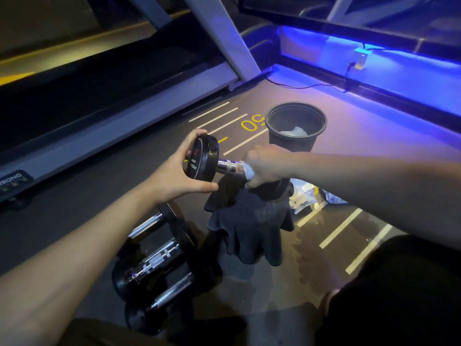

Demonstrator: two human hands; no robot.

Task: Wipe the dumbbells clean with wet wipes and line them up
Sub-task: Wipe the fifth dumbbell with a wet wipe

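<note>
Floor dumbbells (159,260) lie below left hand (174,176), which cups the raised dumbbell (207,161) head; right hand (268,166) grips wipe (249,172) round its handle (bin (295,126) just beyond, open floor between).

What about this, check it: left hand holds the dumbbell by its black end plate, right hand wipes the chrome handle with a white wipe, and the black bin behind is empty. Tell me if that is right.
One thing is wrong: the black bin is not empty. The head view shows pale crumpled wipes lying in it. The rest stands: the left hand holds the dumbbell by its end plate, and the right hand wraps a white wipe round the handle.
</note>
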